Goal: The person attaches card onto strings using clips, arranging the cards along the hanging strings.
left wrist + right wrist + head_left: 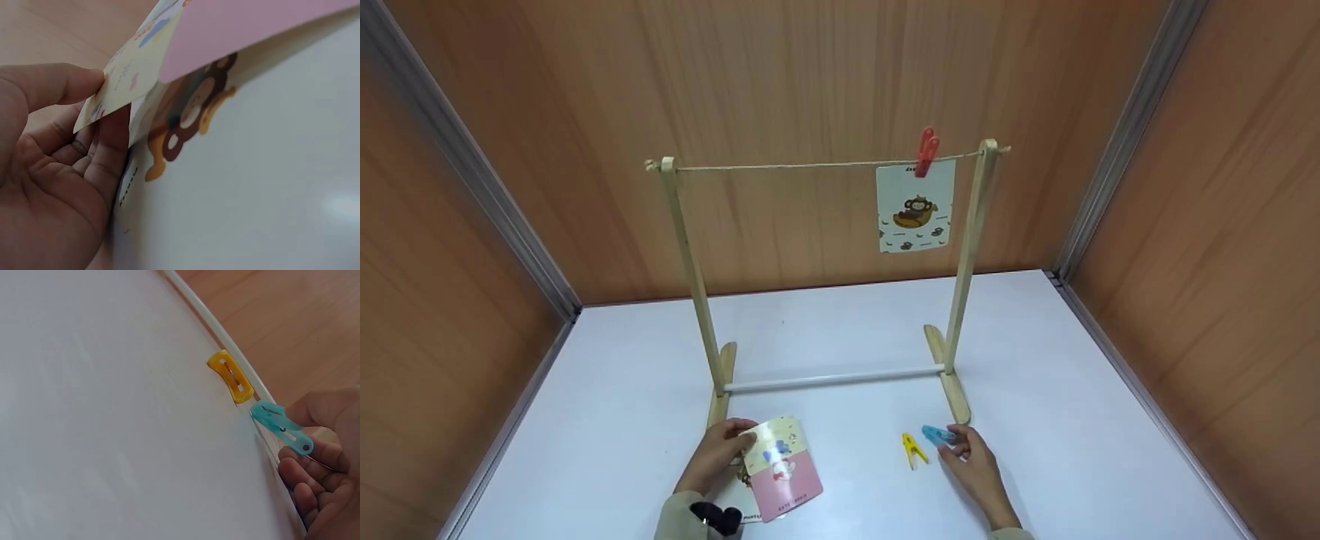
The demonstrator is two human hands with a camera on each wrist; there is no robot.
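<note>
My left hand (pixel 722 451) pinches a yellow and pink card (pixel 786 476) by its upper left edge, thumb on top. Under that card, partly covered by it, lies a white card with a monkey picture (pixel 191 112). At the right, my right hand (pixel 971 463) holds a blue clothespin (pixel 938 435) between thumb and fingers. A yellow clothespin (pixel 913 450) lies on the table just left of it; the right wrist view shows both clothespins close together.
A wooden stand (pixel 697 300) carries a string (pixel 780 166) between two posts, joined low down by a white rod (pixel 832 380). On the string's right part a red clothespin (pixel 926 154) holds a white monkey card (pixel 915 232). Wood-grain panels (pixel 780 90) enclose the white table (pixel 1035 360).
</note>
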